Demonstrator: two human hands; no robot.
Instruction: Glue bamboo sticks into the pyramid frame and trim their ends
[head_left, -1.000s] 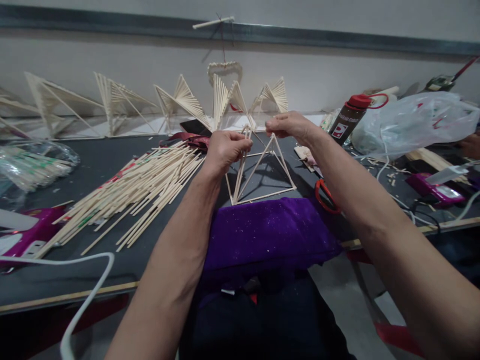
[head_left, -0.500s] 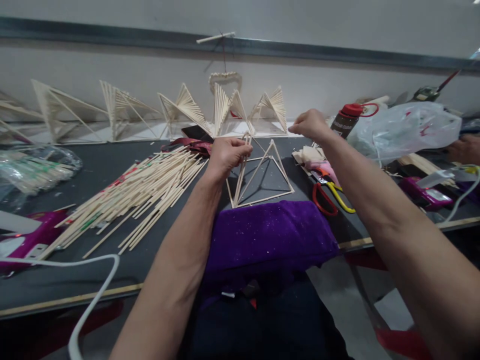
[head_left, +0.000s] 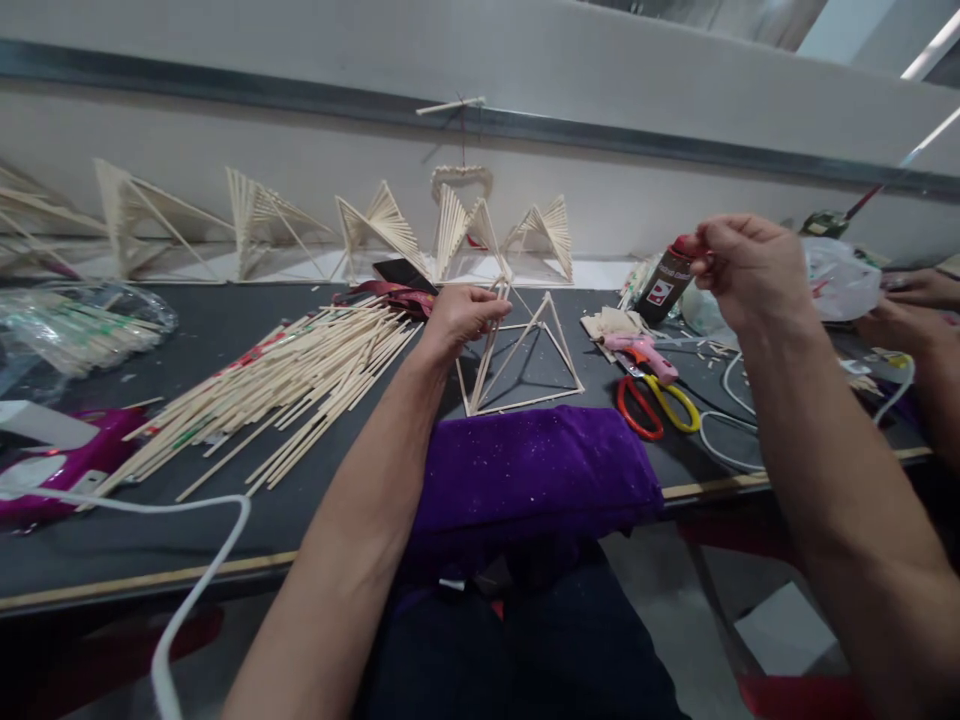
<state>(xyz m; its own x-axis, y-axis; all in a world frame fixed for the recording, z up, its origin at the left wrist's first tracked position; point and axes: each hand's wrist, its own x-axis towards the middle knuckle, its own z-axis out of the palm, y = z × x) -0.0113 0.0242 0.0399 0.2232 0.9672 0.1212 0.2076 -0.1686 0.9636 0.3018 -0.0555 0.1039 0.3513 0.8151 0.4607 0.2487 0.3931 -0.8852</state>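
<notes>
My left hand pinches the upper end of thin wooden sticks, part of a pyramid-shaped stick frame standing on the dark table. My right hand is raised at the right with its fingers curled together. Whatever it may hold is too small to make out. Behind its fingertips is the red cap of a dark bottle. A purple cloth lies at the table edge before the frame.
Loose sticks are piled left, beside a magenta device with a white cord. Scissors and a pink glue gun lie right. Fan-shaped stick models line the wall. Another person's hand is near a plastic bag.
My right hand has moved right and closer to me, away from the back of the table. My left hand keeps its pinch. The plastic bag at the right has shifted, uncovering the glue gun's surroundings.
</notes>
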